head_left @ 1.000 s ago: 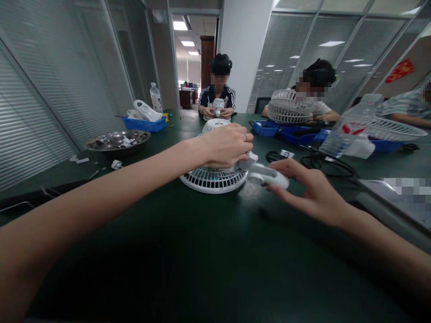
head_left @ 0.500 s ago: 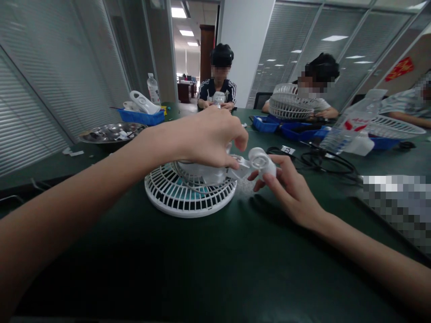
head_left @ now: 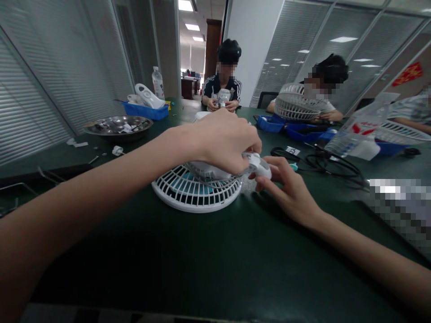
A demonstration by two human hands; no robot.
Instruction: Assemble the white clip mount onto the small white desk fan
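A small white fan lies with its round slatted grille (head_left: 202, 205) face down on the dark green table, and light blue blades show through the slats. My left hand (head_left: 222, 141) reaches over the fan's back, its fingers closed on a white plastic bracket (head_left: 252, 158) at the fan's right side. Between the thumb and fingers of my right hand (head_left: 289, 188) is a rounded white plastic piece (head_left: 262, 168), which meets the bracket. My left hand hides much of the motor housing and the exact contact.
Behind on the left are a metal bowl (head_left: 117, 121) and a blue tray (head_left: 144, 111). Black cable (head_left: 332, 163), a plastic bottle (head_left: 360, 128) and blue bins (head_left: 269, 124) lie to the right. Co-workers sit across the table, one (head_left: 222, 89) facing me.
The rounded white piece has tilted and moved against the bracket. My left fingers have closed in around the bracket. The view has shifted slightly.
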